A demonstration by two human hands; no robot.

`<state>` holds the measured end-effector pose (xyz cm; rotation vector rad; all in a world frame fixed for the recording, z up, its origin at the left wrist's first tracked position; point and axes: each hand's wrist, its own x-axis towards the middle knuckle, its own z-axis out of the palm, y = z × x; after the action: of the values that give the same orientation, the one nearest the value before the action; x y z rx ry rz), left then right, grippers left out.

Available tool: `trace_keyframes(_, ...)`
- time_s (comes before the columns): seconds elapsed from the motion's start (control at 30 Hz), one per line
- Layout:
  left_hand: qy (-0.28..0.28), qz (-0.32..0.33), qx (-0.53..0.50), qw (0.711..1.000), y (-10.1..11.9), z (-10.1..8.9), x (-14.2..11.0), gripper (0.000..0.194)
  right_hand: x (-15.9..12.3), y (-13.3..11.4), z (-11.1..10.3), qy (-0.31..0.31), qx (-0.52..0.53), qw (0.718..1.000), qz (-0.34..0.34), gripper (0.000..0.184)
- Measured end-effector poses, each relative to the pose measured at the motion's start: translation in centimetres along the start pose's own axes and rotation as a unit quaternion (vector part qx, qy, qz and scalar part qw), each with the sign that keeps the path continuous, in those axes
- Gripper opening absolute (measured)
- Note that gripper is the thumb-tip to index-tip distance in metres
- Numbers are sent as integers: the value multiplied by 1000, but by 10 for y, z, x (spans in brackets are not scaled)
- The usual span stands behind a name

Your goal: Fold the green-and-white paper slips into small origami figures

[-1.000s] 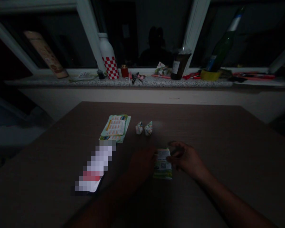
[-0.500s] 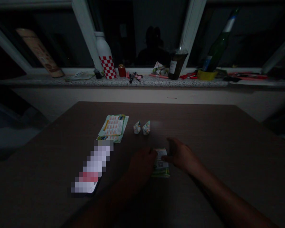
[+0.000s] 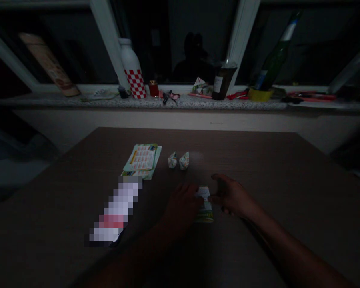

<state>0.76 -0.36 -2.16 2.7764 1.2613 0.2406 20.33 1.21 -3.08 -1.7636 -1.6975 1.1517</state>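
Fingers [image 3: 192,189] seemingly touching paper [image 3: 205,216]; brown table [image 3: 258,160], dark window [image 3: 144,40].

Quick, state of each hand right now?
Left hand: over the printed paper's left side; open or closed cannot be told.
Right hand: open, thumb and forefinger apart, at the paper's right edge; contact unclear.

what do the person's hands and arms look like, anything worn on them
Both the left hand and the right hand look bare, with no gloves. The left forearm and right forearm show no sleeves as far as the picture reaches. No watch or bracelet stands out; the light is too dim to rule out rings or small markings.
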Motion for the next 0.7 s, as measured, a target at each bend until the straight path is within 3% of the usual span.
trace_keyframes(0.17, 4, 35, -51, 998, -8, 10, -1, 18, 1, 3, 3, -23, 37, 998, 38, 24)
trace_keyframes(0.43, -26, 36, -30, 999, -2, 2, 2, 19, 3, 6, 9, -35, 73, 995, 66, 34)
trace_keyframes(0.7, -37, 39, -21, 998, -1, 0, 4, 20, 8, -2, 12, 26, 72, 996, 44, 32)
